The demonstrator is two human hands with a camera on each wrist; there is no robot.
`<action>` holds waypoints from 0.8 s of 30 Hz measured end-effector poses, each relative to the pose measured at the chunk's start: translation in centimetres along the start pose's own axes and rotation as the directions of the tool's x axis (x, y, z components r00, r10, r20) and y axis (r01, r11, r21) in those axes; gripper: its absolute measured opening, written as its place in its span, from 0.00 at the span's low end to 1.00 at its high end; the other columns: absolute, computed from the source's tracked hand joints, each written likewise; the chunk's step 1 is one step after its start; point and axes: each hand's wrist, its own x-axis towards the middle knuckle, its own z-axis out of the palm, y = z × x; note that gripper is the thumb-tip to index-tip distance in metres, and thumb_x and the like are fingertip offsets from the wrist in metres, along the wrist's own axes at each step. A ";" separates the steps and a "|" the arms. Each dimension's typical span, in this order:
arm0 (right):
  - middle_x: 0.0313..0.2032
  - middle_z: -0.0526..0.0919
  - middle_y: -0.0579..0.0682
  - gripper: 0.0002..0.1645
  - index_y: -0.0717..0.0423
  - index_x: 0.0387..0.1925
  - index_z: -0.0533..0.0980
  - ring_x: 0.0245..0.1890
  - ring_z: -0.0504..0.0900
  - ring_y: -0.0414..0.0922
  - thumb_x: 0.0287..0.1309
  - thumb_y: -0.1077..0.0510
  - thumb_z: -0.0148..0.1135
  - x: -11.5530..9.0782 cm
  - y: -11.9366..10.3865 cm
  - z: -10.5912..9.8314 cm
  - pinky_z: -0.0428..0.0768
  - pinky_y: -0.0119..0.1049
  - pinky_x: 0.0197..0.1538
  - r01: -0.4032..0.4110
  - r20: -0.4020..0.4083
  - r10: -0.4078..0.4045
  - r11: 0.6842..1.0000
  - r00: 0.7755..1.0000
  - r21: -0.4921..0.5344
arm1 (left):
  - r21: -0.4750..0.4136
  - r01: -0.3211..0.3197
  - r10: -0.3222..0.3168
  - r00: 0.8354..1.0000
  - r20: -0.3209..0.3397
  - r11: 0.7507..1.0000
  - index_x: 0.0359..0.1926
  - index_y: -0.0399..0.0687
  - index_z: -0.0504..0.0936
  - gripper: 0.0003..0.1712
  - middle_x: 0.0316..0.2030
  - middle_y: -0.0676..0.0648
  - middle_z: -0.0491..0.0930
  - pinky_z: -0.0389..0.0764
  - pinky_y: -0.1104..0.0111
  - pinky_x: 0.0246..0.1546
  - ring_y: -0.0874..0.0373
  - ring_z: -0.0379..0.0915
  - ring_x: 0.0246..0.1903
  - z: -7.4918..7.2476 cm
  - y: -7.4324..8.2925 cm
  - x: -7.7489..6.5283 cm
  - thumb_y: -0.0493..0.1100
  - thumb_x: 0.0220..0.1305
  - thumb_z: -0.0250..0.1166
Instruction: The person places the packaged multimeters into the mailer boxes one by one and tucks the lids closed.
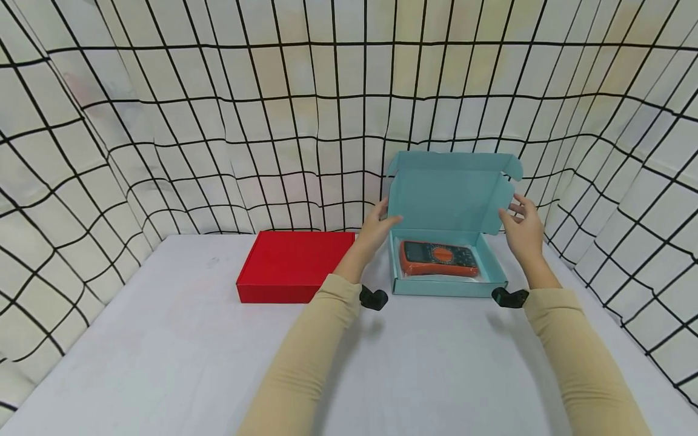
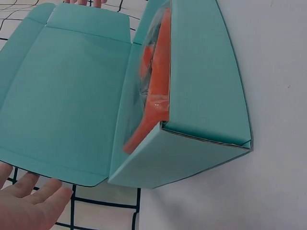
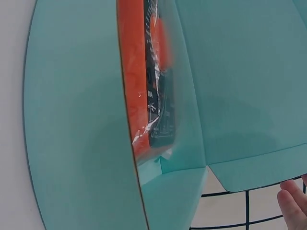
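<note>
A teal cardboard box (image 1: 449,288) stands on the table with its lid (image 1: 444,194) raised at the back. Inside lies an orange multimeter (image 1: 438,269) with a dark face and an orange dial, in clear plastic wrap. My left hand (image 1: 376,229) is at the lid's left edge; the left wrist view shows its fingers (image 2: 45,191) stretched along the side flap. At the right edge is my right hand (image 1: 523,230), its fingertips (image 3: 289,188) by the right flap in the right wrist view. Neither hand is visibly pinching the cardboard.
Left of the teal box sits a closed red box (image 1: 297,266). Both boxes rest on a white-covered table (image 1: 191,351). White cloth walls with a black grid (image 1: 251,121) rise behind and at both sides. A dark camera device (image 1: 373,298) is strapped at each wrist.
</note>
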 end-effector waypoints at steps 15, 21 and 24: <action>0.67 0.71 0.63 0.35 0.56 0.79 0.57 0.65 0.73 0.60 0.77 0.51 0.47 -0.8 -0.5 0.2 0.76 0.39 0.53 -0.013 0.014 0.012 0.997 1.000 0.070 | -0.071 -0.031 0.035 0.998 0.046 0.997 0.82 0.48 0.49 0.42 0.79 0.42 0.50 0.55 0.49 0.74 0.43 0.50 0.77 0.4 -0.5 -1.0 0.41 0.75 0.58; 0.68 0.69 0.65 0.35 0.58 0.79 0.56 0.66 0.72 0.61 0.77 0.53 0.47 -0.9 -0.6 0.1 0.77 0.46 0.61 -0.027 0.046 0.022 0.995 0.999 0.101 | -0.118 -0.028 0.036 0.997 0.066 0.993 0.82 0.49 0.49 0.41 0.80 0.43 0.50 0.54 0.49 0.74 0.45 0.50 0.77 0.8 -0.9 -1.1 0.39 0.75 0.58; 0.68 0.69 0.65 0.35 0.59 0.79 0.55 0.66 0.72 0.60 0.77 0.53 0.46 -1.0 -0.6 0.0 0.77 0.47 0.63 -0.030 0.059 0.024 0.993 0.998 0.112 | -0.151 -0.027 0.038 0.997 0.073 0.988 0.82 0.50 0.49 0.41 0.80 0.43 0.50 0.53 0.49 0.74 0.45 0.49 0.77 0.8 -1.1 -1.1 0.38 0.75 0.57</action>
